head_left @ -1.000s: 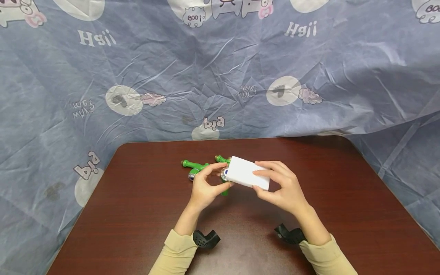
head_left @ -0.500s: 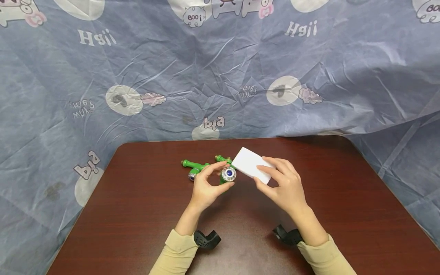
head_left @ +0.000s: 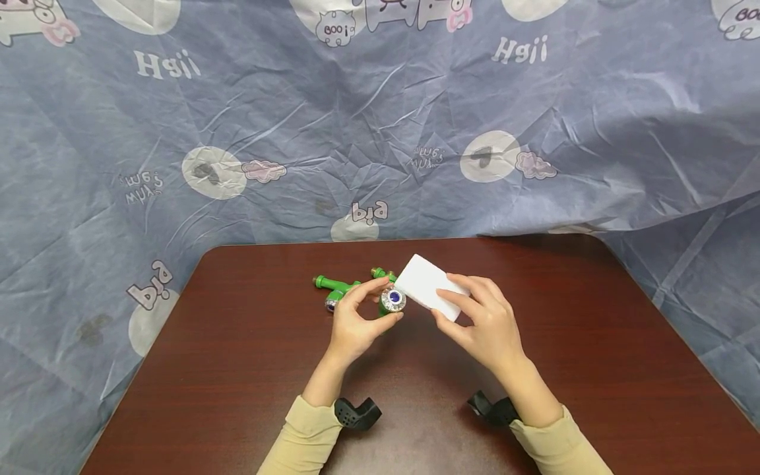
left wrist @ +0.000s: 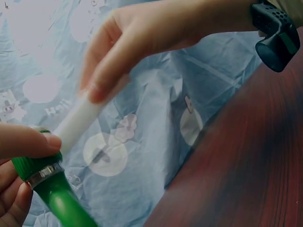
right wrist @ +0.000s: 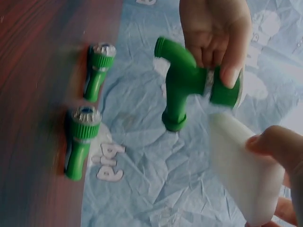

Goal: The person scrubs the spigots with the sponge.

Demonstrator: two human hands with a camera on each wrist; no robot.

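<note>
A green tap [right wrist: 177, 82] with a silvery-rimmed knob and blue centre is held off the table. My left hand [head_left: 353, 330] pinches it by the knob, thumb on one side and fingers on the other, as the left wrist view also shows. In my right hand [head_left: 489, 323] is a white sponge [head_left: 423, 282], a flat block gripped at one end between thumb and fingers. The sponge's free corner is right beside the knob's rim in the head view. Most of the tap's body is hidden behind the left hand there, but the right wrist view shows its spout.
Two more green taps lie on the dark red-brown table [head_left: 249, 369] beyond the hands: one to the left [head_left: 336, 285], another [head_left: 382, 273] partly behind the left hand. A blue-grey printed cloth [head_left: 332, 132] hangs behind the table's far edge.
The sponge has moved off the knob's face up and to the right, uncovering the blue centre, then shifted slightly back left toward the rim. My left hand has stayed nearly still.
</note>
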